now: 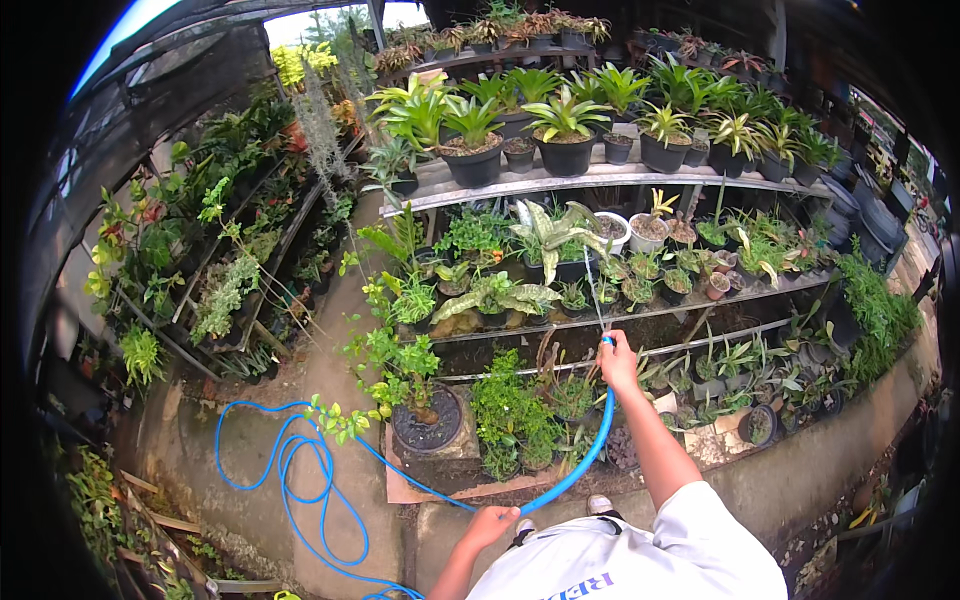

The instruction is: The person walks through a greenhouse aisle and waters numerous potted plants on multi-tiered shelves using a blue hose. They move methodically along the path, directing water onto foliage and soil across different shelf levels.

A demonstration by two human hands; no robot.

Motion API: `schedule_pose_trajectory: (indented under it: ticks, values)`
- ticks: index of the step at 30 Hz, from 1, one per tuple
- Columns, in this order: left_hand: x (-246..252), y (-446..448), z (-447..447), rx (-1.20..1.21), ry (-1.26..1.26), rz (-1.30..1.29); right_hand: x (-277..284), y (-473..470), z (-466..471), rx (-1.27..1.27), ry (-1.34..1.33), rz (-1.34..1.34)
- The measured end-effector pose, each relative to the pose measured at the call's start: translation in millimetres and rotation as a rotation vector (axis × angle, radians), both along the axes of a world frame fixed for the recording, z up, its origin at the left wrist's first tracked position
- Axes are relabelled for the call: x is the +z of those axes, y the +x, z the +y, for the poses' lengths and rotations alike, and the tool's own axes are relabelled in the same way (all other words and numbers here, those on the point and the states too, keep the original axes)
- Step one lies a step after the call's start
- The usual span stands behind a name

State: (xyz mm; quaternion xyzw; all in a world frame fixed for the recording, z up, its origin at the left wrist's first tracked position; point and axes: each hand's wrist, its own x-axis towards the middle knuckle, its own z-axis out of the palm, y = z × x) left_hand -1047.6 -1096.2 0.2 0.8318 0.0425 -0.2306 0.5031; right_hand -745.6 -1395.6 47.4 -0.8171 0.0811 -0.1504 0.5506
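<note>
Near its outlet, a blue garden hose (568,484) is gripped by my right hand (619,365), its mouth tipped up and away from me. From the mouth a thin stream of water (595,289) runs toward the middle shelf of potted plants. Lower down, close to my waist, my left hand (490,525) holds the same hose. Just beyond the water stands a mottled broad-leaved plant (553,234) in a dark planter, beside a white pot (613,231). Below my right hand sit leafy green plants (510,409) at ground level.
Loose hose coils (306,469) lie on the concrete path (345,420) at left. A potted shrub (425,420) stands on a block near the path. Bromeliads in black pots (566,154) line the upper shelf (510,186). More plants crowd a left rack (225,262).
</note>
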Motion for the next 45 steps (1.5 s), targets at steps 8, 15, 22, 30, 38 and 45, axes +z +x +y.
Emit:
schedule_pose_trajectory:
  ticks: [8,15,22,30,38,45]
  values:
    - [-14,-18,-29,0.105,0.018,-0.043,35,17,17,0.144,0.019,0.131]
    - [0,-26,-59,0.206,-0.059,-0.005,-10,26,-11,0.059,0.188,0.113]
    - [2,-22,-78,0.183,0.030,0.045,-17,4,-59,0.041,0.224,0.254]
    - [4,4,-116,0.097,0.071,0.006,-5,-2,-126,-0.051,0.303,0.191]
    - [2,23,-150,0.036,0.112,0.002,-5,8,-167,0.001,0.265,0.165]
    - [21,31,-184,0.063,0.116,0.037,-11,13,-194,0.036,0.265,0.180]
